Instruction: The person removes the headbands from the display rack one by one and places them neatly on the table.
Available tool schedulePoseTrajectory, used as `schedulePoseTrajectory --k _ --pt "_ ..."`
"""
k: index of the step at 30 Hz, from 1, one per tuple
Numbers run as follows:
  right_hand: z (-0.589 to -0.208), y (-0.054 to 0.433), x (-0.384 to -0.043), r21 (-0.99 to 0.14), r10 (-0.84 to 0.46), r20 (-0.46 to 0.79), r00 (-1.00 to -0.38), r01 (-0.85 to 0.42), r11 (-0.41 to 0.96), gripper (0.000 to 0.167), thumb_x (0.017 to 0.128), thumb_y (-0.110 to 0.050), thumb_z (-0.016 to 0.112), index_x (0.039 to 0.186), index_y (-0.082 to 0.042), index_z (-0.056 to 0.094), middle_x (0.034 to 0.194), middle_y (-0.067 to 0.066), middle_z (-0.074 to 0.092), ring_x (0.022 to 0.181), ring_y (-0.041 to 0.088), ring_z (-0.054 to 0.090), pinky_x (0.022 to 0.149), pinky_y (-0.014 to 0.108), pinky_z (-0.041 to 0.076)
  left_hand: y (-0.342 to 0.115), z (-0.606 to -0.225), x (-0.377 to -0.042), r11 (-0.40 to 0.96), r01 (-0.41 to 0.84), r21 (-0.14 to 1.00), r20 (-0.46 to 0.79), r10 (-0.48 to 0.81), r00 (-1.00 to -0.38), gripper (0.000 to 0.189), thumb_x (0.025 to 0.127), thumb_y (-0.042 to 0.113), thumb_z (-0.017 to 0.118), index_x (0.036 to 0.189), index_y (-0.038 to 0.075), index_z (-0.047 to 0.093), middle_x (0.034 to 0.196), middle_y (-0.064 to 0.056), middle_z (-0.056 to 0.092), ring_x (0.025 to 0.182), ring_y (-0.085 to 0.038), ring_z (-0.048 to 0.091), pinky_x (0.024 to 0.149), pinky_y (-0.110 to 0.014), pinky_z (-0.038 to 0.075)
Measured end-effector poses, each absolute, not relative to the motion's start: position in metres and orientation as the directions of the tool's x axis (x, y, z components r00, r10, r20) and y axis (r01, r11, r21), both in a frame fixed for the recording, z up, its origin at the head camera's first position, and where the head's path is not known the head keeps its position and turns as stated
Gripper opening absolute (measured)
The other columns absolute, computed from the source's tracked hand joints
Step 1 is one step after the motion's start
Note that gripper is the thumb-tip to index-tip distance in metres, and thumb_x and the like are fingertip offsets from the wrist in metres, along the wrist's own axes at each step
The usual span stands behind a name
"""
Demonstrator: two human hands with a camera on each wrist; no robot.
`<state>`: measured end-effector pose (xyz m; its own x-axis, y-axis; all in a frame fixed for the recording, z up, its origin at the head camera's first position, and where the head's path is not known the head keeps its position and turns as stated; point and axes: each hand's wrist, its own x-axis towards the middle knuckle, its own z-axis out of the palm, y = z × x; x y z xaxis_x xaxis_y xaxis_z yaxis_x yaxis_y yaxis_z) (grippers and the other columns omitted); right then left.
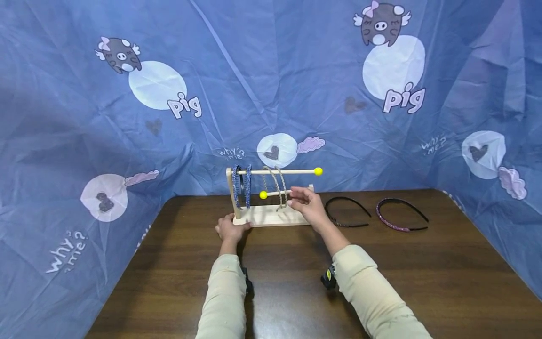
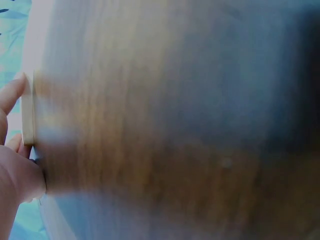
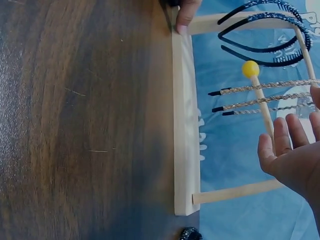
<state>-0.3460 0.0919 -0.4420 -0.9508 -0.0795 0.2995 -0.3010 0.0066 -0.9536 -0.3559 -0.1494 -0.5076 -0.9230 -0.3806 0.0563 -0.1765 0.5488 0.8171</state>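
Note:
A pale wooden headband stand (image 1: 271, 215) has two rods with yellow ball ends. Its left base end is gripped by my left hand (image 1: 230, 229); in the left wrist view fingers (image 2: 14, 95) lie against the board's edge. Blue glittery headbands (image 1: 248, 186) hang at the left of the upper rod. Several braided gold headbands (image 3: 265, 104) hang around the middle, crossing the lower rod (image 3: 265, 110). My right hand (image 1: 309, 207) is raised just right of these bands, by the lower rod, fingers loosely extended, fingertips close to the nearest band.
On the brown table (image 1: 292, 278), right of the stand, lie a black headband (image 1: 348, 226) and a pink-purple glittery headband (image 1: 391, 226). A blue printed cloth (image 1: 237, 94) hangs behind and along the sides of the table.

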Motion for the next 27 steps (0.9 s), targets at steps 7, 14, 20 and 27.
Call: schedulePoseTrajectory --k 7,14,20,27 --pt "-0.437 0.083 -0.339 -0.958 -0.127 0.281 -0.951 -0.286 0.027 0.038 0.086 0.005 0.06 0.121 0.013 0.05 0.112 0.031 0.056 0.101 0.036 0.055 0.082 0.026 0.045 -0.151 -0.51 -0.356 0.56 -0.176 0.809 0.06 -0.378 -0.924 0.069 0.063 0.023 0.084 0.12 -0.004 0.056 0.118 -0.024 0.046 0.111 -0.042 0.032 0.092 -0.045 0.029" --pt "-0.438 0.079 -0.342 -0.962 -0.114 0.257 -0.96 -0.265 0.064 0.034 0.087 0.005 0.059 0.119 0.012 0.053 0.105 0.027 0.06 0.096 0.033 0.056 0.076 0.024 0.044 -0.152 -0.507 -0.359 0.568 -0.166 0.806 0.067 -0.365 -0.928 0.07 0.063 0.023 0.084 0.121 -0.004 0.056 0.119 -0.024 0.046 0.111 -0.042 0.032 0.093 -0.045 0.028" --pt "-0.45 0.077 -0.352 -0.947 -0.052 0.29 -0.956 -0.294 0.13 0.023 0.085 0.005 0.061 0.107 0.01 0.06 0.099 0.019 0.064 0.087 0.022 0.058 0.075 0.025 0.045 -0.15 -0.509 -0.358 0.567 -0.172 0.806 0.056 -0.362 -0.93 0.07 0.063 0.023 0.084 0.121 -0.003 0.055 0.12 -0.024 0.046 0.111 -0.041 0.032 0.093 -0.045 0.028" --pt "-0.436 0.077 -0.34 -0.92 -0.043 0.37 -0.928 -0.373 0.125 0.015 0.083 0.009 0.06 0.098 0.013 0.059 0.091 0.024 0.063 0.08 0.026 0.058 0.068 0.022 0.044 -0.149 -0.509 -0.357 0.563 -0.174 0.808 0.059 -0.371 -0.927 0.069 0.064 0.022 0.084 0.121 -0.004 0.056 0.119 -0.024 0.046 0.111 -0.041 0.032 0.093 -0.045 0.028"
